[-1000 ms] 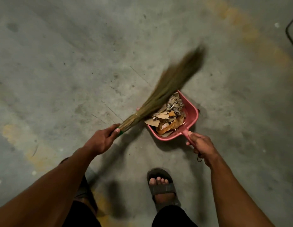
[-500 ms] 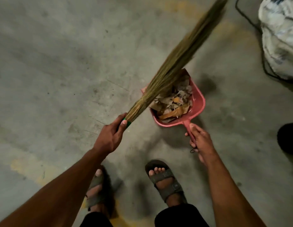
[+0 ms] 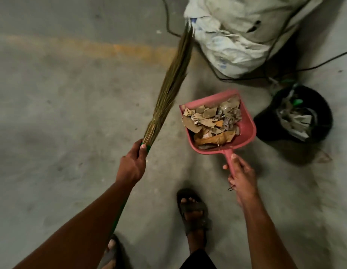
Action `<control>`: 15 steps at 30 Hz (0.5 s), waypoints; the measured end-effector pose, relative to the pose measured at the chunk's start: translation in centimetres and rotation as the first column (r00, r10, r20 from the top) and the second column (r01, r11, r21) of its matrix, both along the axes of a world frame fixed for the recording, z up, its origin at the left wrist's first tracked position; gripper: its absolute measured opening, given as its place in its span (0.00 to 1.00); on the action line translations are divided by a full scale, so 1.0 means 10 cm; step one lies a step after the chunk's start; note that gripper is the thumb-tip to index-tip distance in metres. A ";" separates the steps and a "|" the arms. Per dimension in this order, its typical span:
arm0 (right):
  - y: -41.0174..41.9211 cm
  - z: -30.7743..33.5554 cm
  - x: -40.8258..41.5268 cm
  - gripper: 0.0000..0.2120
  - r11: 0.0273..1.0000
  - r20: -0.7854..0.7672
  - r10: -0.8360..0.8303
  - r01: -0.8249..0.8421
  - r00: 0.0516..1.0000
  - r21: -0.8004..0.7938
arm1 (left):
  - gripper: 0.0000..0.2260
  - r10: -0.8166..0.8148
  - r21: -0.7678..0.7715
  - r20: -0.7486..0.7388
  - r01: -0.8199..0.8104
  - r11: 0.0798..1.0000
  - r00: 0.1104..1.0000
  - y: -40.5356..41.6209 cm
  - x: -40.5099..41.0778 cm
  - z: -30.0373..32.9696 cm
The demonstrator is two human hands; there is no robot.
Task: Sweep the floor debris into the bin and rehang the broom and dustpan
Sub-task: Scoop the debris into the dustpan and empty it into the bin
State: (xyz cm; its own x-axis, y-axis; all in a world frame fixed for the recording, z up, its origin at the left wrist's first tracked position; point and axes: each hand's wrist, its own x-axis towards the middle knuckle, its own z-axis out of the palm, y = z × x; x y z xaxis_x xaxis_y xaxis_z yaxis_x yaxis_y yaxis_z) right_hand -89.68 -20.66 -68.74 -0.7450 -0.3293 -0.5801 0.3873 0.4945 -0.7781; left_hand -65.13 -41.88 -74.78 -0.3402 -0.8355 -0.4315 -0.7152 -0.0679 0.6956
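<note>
From the head view, the left hand (image 3: 132, 166), left of centre in the frame, is wrapped tight around the green end of the broom (image 3: 172, 82), whose straw bristles slant up towards the upper middle and blur at the tip. The right hand (image 3: 240, 173), lower right of centre, is closed around the handle of the pink dustpan (image 3: 248, 131), thumb lying along the top. The pan sits at centre frame, held level and loaded with debris (image 3: 211, 121): torn cardboard, paper scraps and a dry leaf. Just to its right, at the right edge, stands a black bin (image 3: 322, 111) already holding crumpled waste. A large white sack (image 3: 236, 32) fills the upper right, with a dark cable (image 3: 244, 79) looping round its base. Sandalled feet stand on the grey concrete floor (image 3: 62, 113) at the bottom.
</note>
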 end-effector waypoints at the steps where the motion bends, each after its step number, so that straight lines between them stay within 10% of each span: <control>1: 0.07 0.06 -0.10 0.08 1.000 -0.015 -0.027 0.027 1.000 0.008 | 0.22 -0.015 0.033 0.008 0.015 0.999 1.000 0.05 -0.15 0.00; 15: 1.28 0.48 -1.89 0.08 0.927 -0.217 -0.331 0.360 0.918 0.109 | 0.20 -0.274 0.262 0.040 0.254 0.931 0.961 0.96 -2.38 0.12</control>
State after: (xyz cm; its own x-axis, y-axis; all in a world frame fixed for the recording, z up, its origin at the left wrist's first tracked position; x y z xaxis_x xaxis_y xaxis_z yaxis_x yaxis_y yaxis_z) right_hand -108.58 -7.86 -63.89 -0.8981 0.0449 -0.4375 0.4057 0.4688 -0.7846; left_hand -88.89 -32.28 -73.56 -0.4925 -0.5802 -0.6487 -0.7805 -0.0355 0.6242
